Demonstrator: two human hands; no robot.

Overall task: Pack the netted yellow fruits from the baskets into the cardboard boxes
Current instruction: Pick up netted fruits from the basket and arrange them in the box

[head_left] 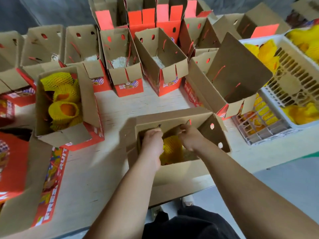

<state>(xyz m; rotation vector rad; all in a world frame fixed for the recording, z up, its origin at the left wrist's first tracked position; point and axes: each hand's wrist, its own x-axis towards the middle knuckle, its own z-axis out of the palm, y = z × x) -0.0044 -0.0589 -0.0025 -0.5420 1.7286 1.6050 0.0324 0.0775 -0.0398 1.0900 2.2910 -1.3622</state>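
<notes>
Low in the frame, my two bare forearms reach into an open corrugated cardboard box (174, 169) at lower centre. My left hand (152, 144) curls its fingers at the far wall of the box, and my right hand (190, 137) pinches near a thin cord there; I cannot tell exactly what either holds. Between them lies a netted yellow fruit (171, 150), its foam mesh ribbed and soft. Left of centre, a second box (69, 107) sits packed with netted fruits, orange skin showing through open sleeve ends. A pale strip of table (138, 104) stays free between boxes. At right, slotted plastic baskets (293, 80) hold more yellow nets. Across the upper frame, rows of red-printed boxes (124, 64) stand flaps up, pale shredded padding inside.
</notes>
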